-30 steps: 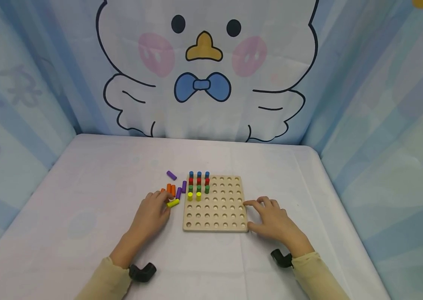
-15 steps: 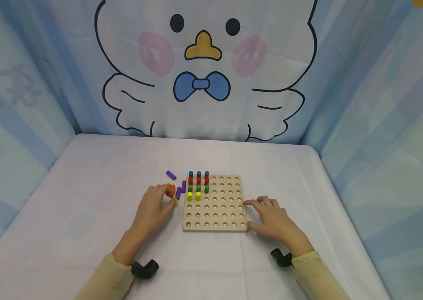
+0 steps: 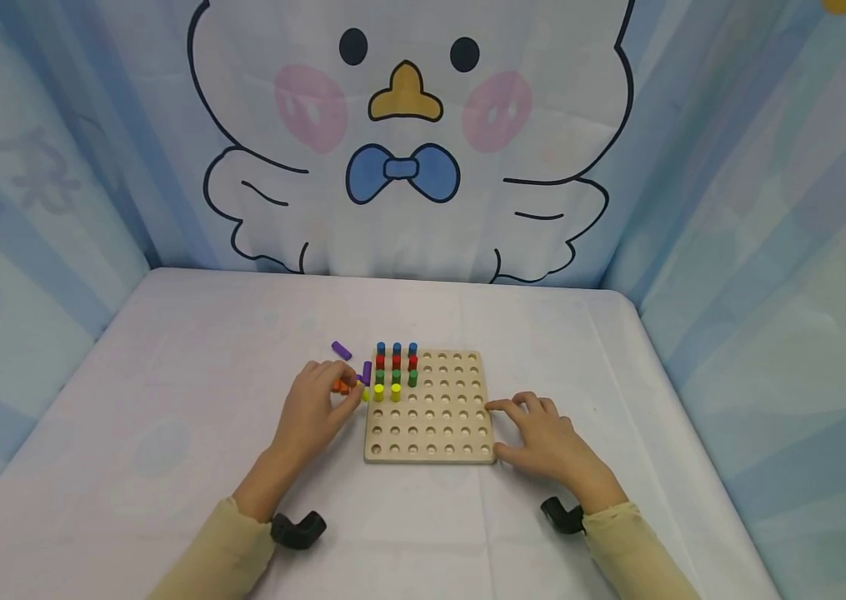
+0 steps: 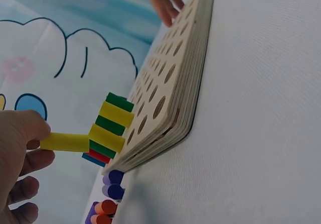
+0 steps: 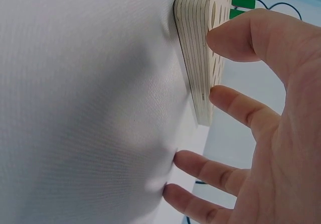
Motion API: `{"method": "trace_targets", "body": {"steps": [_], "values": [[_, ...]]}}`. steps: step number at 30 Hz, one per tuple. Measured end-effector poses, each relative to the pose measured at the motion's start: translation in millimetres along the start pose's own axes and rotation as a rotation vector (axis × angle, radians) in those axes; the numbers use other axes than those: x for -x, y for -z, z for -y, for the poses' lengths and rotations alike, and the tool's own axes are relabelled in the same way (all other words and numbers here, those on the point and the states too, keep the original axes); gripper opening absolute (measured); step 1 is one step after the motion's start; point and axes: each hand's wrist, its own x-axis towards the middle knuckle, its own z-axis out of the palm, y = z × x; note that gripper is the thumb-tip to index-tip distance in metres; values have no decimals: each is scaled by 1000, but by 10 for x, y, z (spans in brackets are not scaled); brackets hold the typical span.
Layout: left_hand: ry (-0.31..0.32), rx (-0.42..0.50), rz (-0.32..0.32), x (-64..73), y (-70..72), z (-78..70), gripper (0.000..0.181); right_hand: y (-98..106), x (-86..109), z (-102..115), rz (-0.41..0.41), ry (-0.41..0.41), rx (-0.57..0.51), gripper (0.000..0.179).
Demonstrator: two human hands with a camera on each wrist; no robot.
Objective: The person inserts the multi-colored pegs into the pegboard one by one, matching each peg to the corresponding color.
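Left hand (image 3: 312,410), left of the board: thumb and fingers pinch a yellow peg (image 4: 67,142), one end at the fingertips, the other jutting toward the board's left edge, just beside it; contact with the board unclear. Loose orange pegs (image 3: 342,387) lie by those fingers, partly hidden; purple pegs (image 3: 342,351) lie beyond and beside them, one close to the board. Pegboard (image 3: 430,431), mid-table: left three columns bear blue pegs (image 3: 397,348), red pegs (image 3: 396,363) and green pegs (image 3: 396,377), three each, then two standing yellow pegs (image 3: 396,392) nearer the person. Right hand (image 3: 546,437), at the board's right edge: grasps nothing, fingers spread, thumb and index finger touching the edge, two other fingertips on the white cloth (image 5: 100,133).
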Motion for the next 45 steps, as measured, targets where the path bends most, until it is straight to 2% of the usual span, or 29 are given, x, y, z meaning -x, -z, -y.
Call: {"method": "trace_targets", "body": {"steps": [10, 24, 32, 41, 45], "values": [[-106, 15, -50, -33, -137, -99, 10, -9, 0, -7, 0, -3, 1, 56], [-155, 17, 14, -171, -257, -251, 12, -27, 3, -6, -7, 1, -1, 55], [-119, 38, 61, -222, -353, -289, 12, -24, 2, -8, -16, 13, -1, 55], [-72, -16, 112, -245, -425, -328, 9, -40, 5, -18, -20, 17, 2, 56], [-79, -27, 124, -236, -440, -320, 9, -34, 8, -18, -24, 15, 7, 56]]}}
